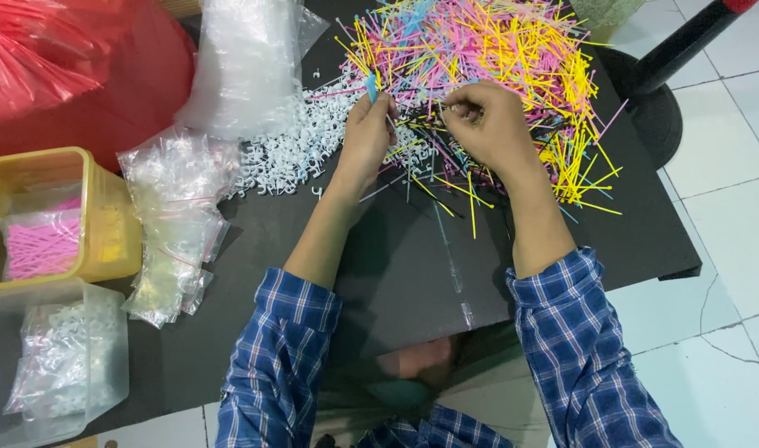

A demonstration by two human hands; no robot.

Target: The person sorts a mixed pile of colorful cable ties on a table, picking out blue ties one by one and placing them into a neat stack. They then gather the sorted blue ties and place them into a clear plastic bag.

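Observation:
A big heap of thin plastic sticks (496, 58) in pink, yellow and blue lies at the far side of a black board (396, 265). Beside it spreads a pile of small white plastic clips (301, 145). My left hand (367, 133) pinches a few sticks, a blue one (371, 85) poking up above its fingers. My right hand (487, 124) is curled at the heap's near edge, fingertips closed among the sticks; what it holds is hidden. Both hands are close together, almost touching.
A stack of small clear zip bags (176, 220) lies left of my arms. A yellow tub (106, 216) holds bagged pink sticks, a clear tub (106, 357) holds bagged clips. A red plastic bag (72, 66), a clear bag bundle (247, 58) and a black stand (661, 91) surround the board.

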